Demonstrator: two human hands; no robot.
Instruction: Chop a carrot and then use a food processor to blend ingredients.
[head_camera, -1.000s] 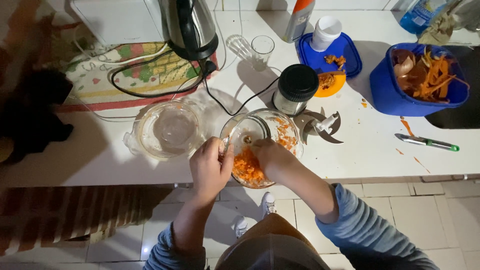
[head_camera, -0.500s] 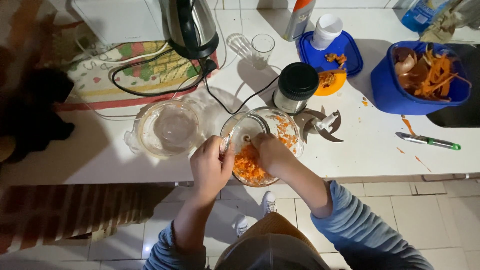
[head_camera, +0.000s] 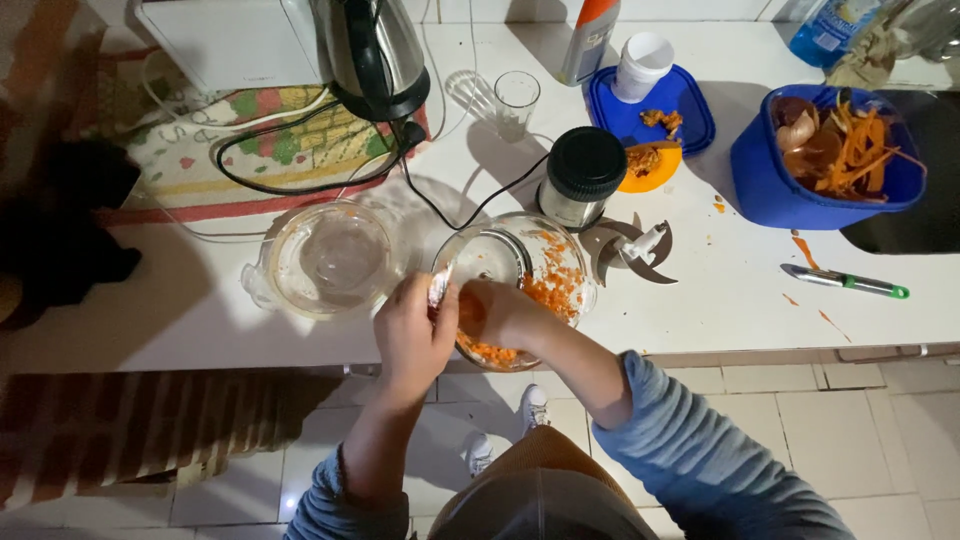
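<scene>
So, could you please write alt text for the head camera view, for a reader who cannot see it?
Two hands, left hand and right hand, work over a glass bowl of chopped carrot at the edge of a white counter. Nearby lie an empty glass bowl, a chopper blade and a blue tub of peelings.

Overhead view under a single hard light placed near the camera. The white worktop (head_camera: 200, 330) at centre is brightly lit, almost washed out, while the frame falls off to dim at the left edge and lower corners. Glare marks the kettle (head_camera: 375, 50). The motor unit (head_camera: 583, 175) and kettle cast sharp dark shadows. Focus is adequate; the hands (head_camera: 412, 335) look slightly soft.
</scene>
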